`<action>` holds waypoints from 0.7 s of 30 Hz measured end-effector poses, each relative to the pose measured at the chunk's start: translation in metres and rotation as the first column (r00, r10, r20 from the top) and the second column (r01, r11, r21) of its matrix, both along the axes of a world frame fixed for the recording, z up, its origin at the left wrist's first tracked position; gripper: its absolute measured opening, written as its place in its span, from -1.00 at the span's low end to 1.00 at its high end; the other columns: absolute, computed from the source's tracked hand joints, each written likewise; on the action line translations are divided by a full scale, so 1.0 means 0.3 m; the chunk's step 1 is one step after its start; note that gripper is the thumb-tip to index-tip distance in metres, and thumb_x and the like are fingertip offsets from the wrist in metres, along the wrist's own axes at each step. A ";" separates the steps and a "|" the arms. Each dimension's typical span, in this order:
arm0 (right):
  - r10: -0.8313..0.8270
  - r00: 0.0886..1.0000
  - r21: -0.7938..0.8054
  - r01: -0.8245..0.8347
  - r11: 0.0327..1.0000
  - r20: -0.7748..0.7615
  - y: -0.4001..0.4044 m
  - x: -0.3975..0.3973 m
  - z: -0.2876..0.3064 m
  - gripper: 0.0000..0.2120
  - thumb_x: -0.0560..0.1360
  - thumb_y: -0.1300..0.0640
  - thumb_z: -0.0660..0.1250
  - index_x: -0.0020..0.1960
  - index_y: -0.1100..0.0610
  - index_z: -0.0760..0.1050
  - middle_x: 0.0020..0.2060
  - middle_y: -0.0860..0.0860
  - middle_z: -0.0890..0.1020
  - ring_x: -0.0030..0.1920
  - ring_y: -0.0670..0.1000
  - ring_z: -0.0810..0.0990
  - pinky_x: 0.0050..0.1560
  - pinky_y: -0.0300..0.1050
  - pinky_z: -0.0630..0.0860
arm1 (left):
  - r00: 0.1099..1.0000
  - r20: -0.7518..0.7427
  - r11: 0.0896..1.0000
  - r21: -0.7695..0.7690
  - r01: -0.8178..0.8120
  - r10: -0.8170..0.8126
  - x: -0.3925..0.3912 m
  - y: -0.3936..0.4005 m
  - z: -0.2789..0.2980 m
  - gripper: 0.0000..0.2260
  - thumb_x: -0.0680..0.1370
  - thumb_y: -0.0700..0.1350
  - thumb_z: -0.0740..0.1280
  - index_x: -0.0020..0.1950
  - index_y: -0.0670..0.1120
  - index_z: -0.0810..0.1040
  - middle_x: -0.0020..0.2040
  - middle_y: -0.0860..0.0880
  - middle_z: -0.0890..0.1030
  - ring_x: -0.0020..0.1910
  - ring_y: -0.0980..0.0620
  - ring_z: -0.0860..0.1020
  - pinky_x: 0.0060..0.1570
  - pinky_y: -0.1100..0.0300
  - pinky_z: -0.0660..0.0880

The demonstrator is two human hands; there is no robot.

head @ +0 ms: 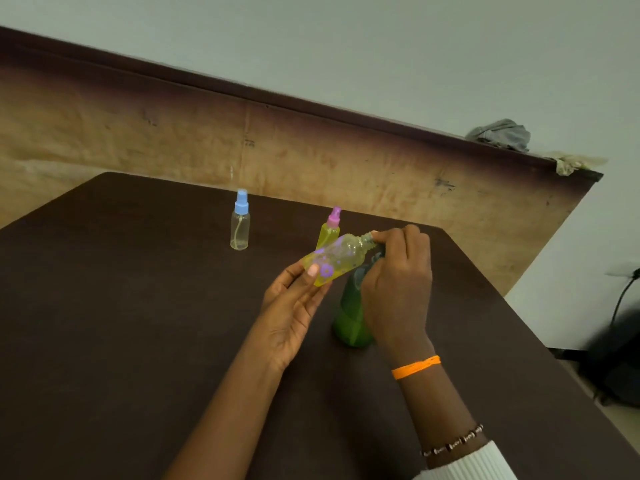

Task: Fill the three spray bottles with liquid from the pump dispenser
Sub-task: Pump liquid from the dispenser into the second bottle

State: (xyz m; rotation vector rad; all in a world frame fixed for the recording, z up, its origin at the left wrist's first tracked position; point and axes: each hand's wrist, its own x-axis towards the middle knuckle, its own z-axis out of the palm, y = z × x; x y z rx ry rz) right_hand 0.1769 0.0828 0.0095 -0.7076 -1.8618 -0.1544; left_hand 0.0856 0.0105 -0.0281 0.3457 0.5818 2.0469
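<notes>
Green pump dispenser (351, 317) stands half-hidden behind right hand (396, 289).

On the tabletop (138, 306) one spray bottle (239, 225) stands upright far back on the left. A second spray bottle (330, 228) stands to its right, nearer. Before that one, a third bottle (334, 259) is held tilted above the tabletop, its neck pointing right. The pump dispenser (351, 313) stands just below and before it.
</notes>
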 end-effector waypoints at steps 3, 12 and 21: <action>0.027 0.997 -0.018 -0.025 1.000 0.067 -0.010 0.023 0.064 -0.71 0.36 0.27 0.01 -0.19 0.29 0.51 -0.23 0.15 0.51 -0.17 0.14 0.45 -0.27 -0.03 0.43 | 1.000 -0.001 1.000 0.002 0.009 -0.009 0.006 -0.002 0.006 -0.76 0.33 -0.19 0.33 -0.01 -0.17 0.53 -0.16 -0.04 0.70 -0.15 0.11 0.66 -0.08 0.30 0.58; 0.070 0.994 0.023 -0.068 0.997 -0.088 0.012 0.006 -0.039 -0.66 0.41 0.41 0.01 -0.03 0.39 0.55 -0.16 0.27 0.53 -0.04 0.16 0.43 -0.02 0.01 0.47 | 1.000 0.006 1.000 0.008 0.012 -0.012 -0.005 0.005 -0.008 -0.72 0.33 -0.18 0.34 0.03 -0.18 0.52 -0.15 -0.03 0.70 -0.13 0.11 0.66 -0.08 0.31 0.58; 0.100 0.994 -0.024 -0.099 0.995 0.049 0.008 0.035 0.063 -0.65 0.36 0.21 0.01 -0.13 0.31 0.54 -0.18 0.16 0.53 -0.10 0.15 0.49 -0.20 -0.17 0.36 | 0.998 0.048 0.999 0.027 0.037 -0.038 0.003 0.002 -0.004 -0.67 0.34 -0.17 0.34 0.09 -0.22 0.51 -0.12 -0.05 0.69 -0.12 0.11 0.66 -0.11 0.29 0.58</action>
